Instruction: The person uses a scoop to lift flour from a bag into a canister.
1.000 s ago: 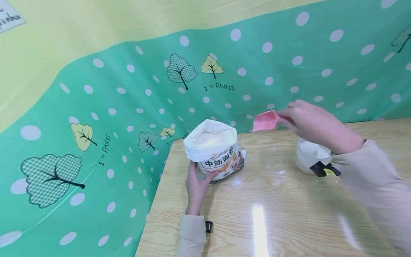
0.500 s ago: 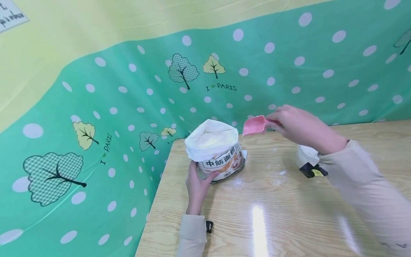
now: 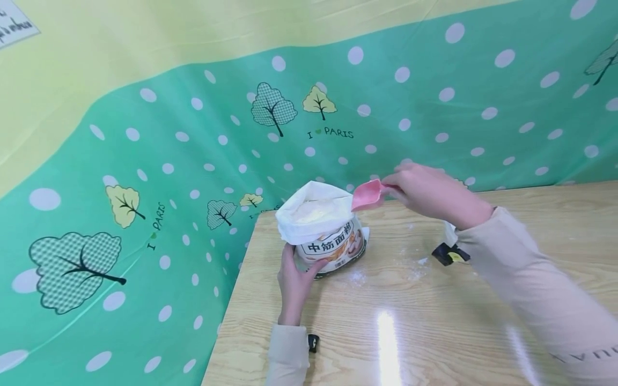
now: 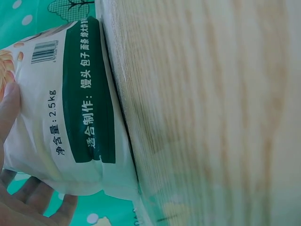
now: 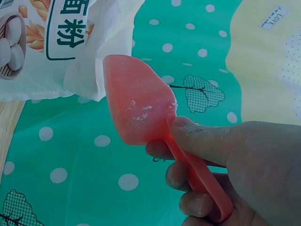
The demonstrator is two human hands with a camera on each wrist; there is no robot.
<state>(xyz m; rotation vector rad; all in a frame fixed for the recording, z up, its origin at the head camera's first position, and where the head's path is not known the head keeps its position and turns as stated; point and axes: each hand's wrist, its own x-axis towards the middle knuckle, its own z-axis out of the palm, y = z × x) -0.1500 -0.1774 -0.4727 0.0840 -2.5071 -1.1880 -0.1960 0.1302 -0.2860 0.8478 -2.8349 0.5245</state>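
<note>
A white flour bag (image 3: 333, 244) with a rolled-down top stands on the table, pale flour (image 3: 314, 210) visible in its mouth. My left hand (image 3: 295, 279) grips the bag's lower left side, thumb across its front; the left wrist view shows the thumb and fingers around the printed bag (image 4: 42, 117). Held by its handle in my right hand (image 3: 429, 190) is a pink scoop (image 3: 368, 195), at the right rim of the bag. Traces of flour cling to the scoop (image 5: 141, 103) and to my right thumb (image 5: 207, 136) in the right wrist view.
Mostly hidden behind my right forearm is a whitish container (image 3: 450, 234). Some spilled flour (image 3: 417, 268) dusts the wooden table (image 3: 347, 332) right of the bag. A green dotted cloth (image 3: 193, 161) hangs behind and along the left side.
My right hand has moved left with the pink scoop, from above the table to the bag's rim. The forearm now covers most of the container. My left hand stays on the bag.
</note>
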